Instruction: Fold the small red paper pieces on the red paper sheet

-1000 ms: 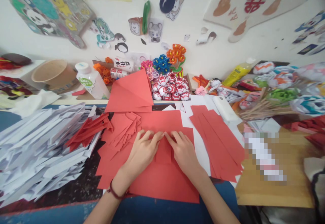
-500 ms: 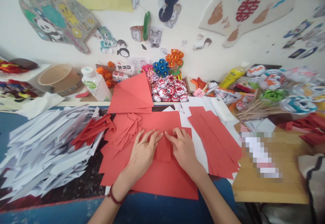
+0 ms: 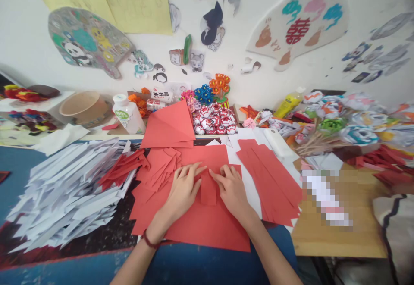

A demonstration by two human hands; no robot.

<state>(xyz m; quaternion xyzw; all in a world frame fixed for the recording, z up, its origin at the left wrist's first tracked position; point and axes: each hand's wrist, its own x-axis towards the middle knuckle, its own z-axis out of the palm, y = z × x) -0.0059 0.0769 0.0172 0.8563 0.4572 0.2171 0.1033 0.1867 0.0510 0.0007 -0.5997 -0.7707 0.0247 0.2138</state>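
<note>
The small red paper [image 3: 208, 192] lies on large red sheets [image 3: 207, 233], between the left hand [image 3: 184, 186] and the right hand [image 3: 233, 188]. Fingertips are at or near its upper end; I cannot tell whether either grip is closed on it. It could crease crookedly if pressed unevenly, or shift if the loose sheets slide. White strips [image 3: 74, 186] crowd the dark table [image 3: 124, 216]; paper pictures [image 3: 197, 61] decorate the pale wall [image 3: 239, 39].

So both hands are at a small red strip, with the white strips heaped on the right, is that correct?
Wrong side: in the head view, the heap of white strips is on the left. The left hand and right hand are indeed at the small red strip.
</note>
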